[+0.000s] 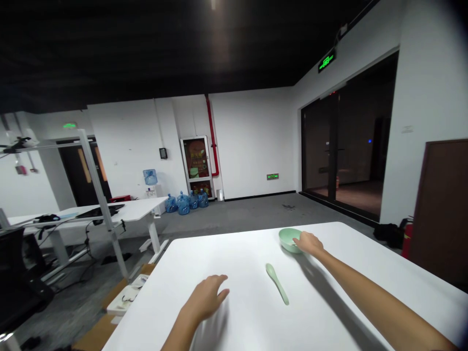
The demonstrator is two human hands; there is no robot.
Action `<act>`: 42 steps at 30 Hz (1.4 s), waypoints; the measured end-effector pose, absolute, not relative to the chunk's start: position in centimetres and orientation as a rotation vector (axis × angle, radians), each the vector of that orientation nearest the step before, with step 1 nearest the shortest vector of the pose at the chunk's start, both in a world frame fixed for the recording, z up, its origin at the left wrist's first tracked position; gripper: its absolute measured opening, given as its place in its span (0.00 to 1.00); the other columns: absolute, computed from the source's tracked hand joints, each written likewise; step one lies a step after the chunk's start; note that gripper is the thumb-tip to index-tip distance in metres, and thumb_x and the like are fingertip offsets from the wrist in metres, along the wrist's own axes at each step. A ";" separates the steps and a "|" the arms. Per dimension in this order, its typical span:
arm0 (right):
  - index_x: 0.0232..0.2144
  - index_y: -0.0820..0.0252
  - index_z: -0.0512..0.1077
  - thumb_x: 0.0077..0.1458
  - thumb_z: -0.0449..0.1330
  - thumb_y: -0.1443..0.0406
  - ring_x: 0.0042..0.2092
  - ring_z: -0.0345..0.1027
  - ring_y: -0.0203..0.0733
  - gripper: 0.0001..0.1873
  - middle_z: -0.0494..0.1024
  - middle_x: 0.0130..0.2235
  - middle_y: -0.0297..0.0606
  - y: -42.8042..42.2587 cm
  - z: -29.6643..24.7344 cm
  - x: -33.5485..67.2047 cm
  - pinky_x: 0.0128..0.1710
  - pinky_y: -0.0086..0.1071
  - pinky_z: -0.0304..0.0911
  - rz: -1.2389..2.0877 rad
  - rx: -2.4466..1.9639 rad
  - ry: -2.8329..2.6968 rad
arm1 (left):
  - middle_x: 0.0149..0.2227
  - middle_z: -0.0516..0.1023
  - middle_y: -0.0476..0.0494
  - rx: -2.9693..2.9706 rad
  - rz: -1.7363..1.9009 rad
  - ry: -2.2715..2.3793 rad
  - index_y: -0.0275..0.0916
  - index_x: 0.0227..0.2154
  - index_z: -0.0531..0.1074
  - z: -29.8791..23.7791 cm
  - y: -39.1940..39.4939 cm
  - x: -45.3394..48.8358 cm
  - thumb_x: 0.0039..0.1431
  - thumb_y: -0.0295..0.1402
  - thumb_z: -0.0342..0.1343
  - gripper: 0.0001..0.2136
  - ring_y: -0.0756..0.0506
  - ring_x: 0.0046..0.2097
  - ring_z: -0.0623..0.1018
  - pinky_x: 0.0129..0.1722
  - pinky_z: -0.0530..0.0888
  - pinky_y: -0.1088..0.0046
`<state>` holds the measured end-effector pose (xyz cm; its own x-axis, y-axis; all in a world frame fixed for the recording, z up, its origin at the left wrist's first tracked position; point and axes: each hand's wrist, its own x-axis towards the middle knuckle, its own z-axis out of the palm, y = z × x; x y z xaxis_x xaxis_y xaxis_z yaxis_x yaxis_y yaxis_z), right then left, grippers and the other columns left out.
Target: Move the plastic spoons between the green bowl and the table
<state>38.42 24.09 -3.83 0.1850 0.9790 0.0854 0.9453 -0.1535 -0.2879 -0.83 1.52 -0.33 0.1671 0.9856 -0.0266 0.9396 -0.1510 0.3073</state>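
A light green bowl (288,240) stands upright near the far edge of the white table (248,273). My right hand (309,243) reaches out to it and pinches its right rim, with fingertips on the inner side; a small pale spot by those fingertips is too small to make out. Between my two hands a light green spoon (278,284) lies on the tabletop, its bowl end pointing away from me. To the left of the spoon, my left hand (209,297) hovers over the table, open, thumb apart from the fingers, holding nothing.
On the floor left of the table is a white tray (122,301) with small items, beside cardboard. Another white desk (135,210) with a metal frame stands farther left. Several blue water bottles (183,204) stand by the back wall. A brown panel (440,204) rises at right.
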 end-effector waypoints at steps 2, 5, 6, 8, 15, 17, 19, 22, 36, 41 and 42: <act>0.46 0.64 0.75 0.63 0.50 0.50 0.49 0.70 0.50 0.26 0.73 0.47 0.51 22.6 -2.9 38.5 0.45 0.34 0.65 0.153 -2.196 -1.850 | 0.61 0.71 0.41 2.197 0.263 1.863 0.44 0.61 0.66 -0.4 1.5 -0.9 0.64 0.46 0.46 0.25 0.38 0.61 0.69 0.59 0.65 0.60; 0.48 0.64 0.75 0.64 0.47 0.48 0.50 0.69 0.52 0.30 0.73 0.48 0.51 19.6 -1.7 38.9 0.48 0.37 0.63 0.121 -2.119 -1.892 | 0.61 0.70 0.41 2.210 0.250 1.866 0.42 0.61 0.65 -0.3 1.3 -1.0 0.65 0.46 0.45 0.25 0.38 0.62 0.69 0.60 0.65 0.60; 0.50 0.64 0.74 0.63 0.47 0.47 0.52 0.68 0.52 0.31 0.73 0.50 0.52 18.5 -1.4 39.1 0.49 0.37 0.63 0.117 -2.071 -1.909 | 0.61 0.70 0.41 2.217 0.245 1.864 0.42 0.61 0.65 -0.3 1.2 -1.0 0.65 0.45 0.45 0.25 0.39 0.62 0.69 0.60 0.65 0.60; 0.56 0.65 0.71 0.63 0.47 0.46 0.56 0.65 0.52 0.34 0.70 0.54 0.53 16.2 -1.1 39.4 0.54 0.36 0.61 0.114 -1.958 -1.960 | 0.62 0.70 0.40 2.230 0.242 1.857 0.41 0.61 0.65 -0.2 1.0 -0.9 0.65 0.45 0.45 0.25 0.39 0.62 0.68 0.60 0.65 0.61; 0.68 0.54 0.57 0.61 0.47 0.41 0.69 0.42 0.55 0.40 0.50 0.67 0.41 9.6 -2.4 40.0 0.65 0.44 0.50 0.151 -1.848 -2.115 | 0.61 0.71 0.41 2.257 0.267 1.843 0.42 0.61 0.66 -0.3 0.8 -0.8 0.65 0.45 0.45 0.25 0.38 0.62 0.69 0.59 0.66 0.61; 0.70 0.51 0.51 0.62 0.46 0.41 0.69 0.39 0.56 0.41 0.45 0.69 0.38 8.7 -3.2 39.9 0.65 0.49 0.49 0.166 -1.889 -2.131 | 0.61 0.71 0.41 2.261 0.258 1.839 0.43 0.61 0.66 -0.4 0.8 -0.7 0.65 0.45 0.45 0.24 0.38 0.62 0.69 0.59 0.66 0.60; 0.70 0.50 0.49 0.62 0.46 0.41 0.70 0.36 0.57 0.41 0.43 0.69 0.38 8.2 -4.0 39.9 0.65 0.52 0.48 0.189 -1.939 -2.144 | 0.61 0.71 0.41 2.257 0.244 1.846 0.43 0.61 0.65 -0.4 0.7 -0.7 0.65 0.45 0.45 0.25 0.38 0.62 0.69 0.59 0.66 0.60; 0.70 0.52 0.50 0.62 0.46 0.41 0.70 0.34 0.57 0.41 0.42 0.69 0.39 8.1 -5.1 40.2 0.65 0.54 0.48 0.231 -1.977 -2.161 | 0.61 0.71 0.41 2.251 0.217 1.860 0.43 0.61 0.65 -0.3 0.6 -0.6 0.65 0.45 0.44 0.25 0.38 0.62 0.69 0.59 0.66 0.59; 0.61 0.61 0.66 0.63 0.50 0.48 0.61 0.59 0.48 0.33 0.66 0.59 0.46 9.4 -4.9 40.9 0.60 0.33 0.55 0.281 -1.850 -2.069 | 0.61 0.71 0.41 2.232 0.253 1.831 0.43 0.60 0.66 -0.1 0.5 -0.4 0.64 0.46 0.45 0.25 0.37 0.62 0.69 0.58 0.66 0.60; 0.51 0.61 0.74 0.63 0.51 0.52 0.51 0.68 0.46 0.24 0.73 0.50 0.46 12.3 -1.9 40.9 0.47 0.28 0.59 0.219 -1.915 -2.026 | 0.61 0.71 0.41 2.236 0.230 1.830 0.43 0.61 0.65 -0.1 0.8 -0.4 0.65 0.46 0.44 0.25 0.38 0.61 0.69 0.58 0.66 0.60; 0.49 0.62 0.74 0.63 0.52 0.53 0.50 0.68 0.46 0.23 0.74 0.49 0.46 13.2 -1.3 40.8 0.46 0.28 0.59 0.194 -1.938 -2.012 | 0.61 0.71 0.41 2.238 0.223 1.832 0.43 0.61 0.65 -0.2 0.8 -0.4 0.65 0.45 0.44 0.25 0.38 0.61 0.69 0.58 0.66 0.61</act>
<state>40.81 13.21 -1.29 -0.0121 0.9890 0.1475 0.9426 0.0605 -0.3285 -0.36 0.84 -0.16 0.2022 0.9787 -0.0340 0.9420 -0.1849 0.2802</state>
